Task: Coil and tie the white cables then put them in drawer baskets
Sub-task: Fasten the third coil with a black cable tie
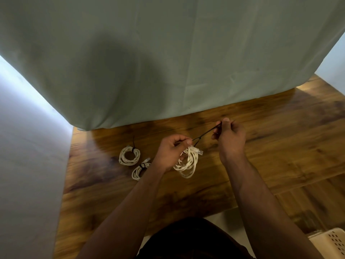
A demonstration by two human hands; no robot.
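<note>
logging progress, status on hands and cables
Left hand grips the loose white coil; right hand pinches the black tie taut. Far tied coil and near tied coil lie on the wood, untouched. Basket at lower right, apart from the work.

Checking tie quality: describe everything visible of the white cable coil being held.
The white cable coil hangs in loose, uneven loops over the brown wooden surface, a clear plug jutting from its top. The left hand grips that top; a thin black tie loops it there, pulled taut by the right hand.

A grey-green cloth (168, 53) hangs behind the glossy wooden bench (280, 146); a pale wall (28, 146) stands left of it.
</note>
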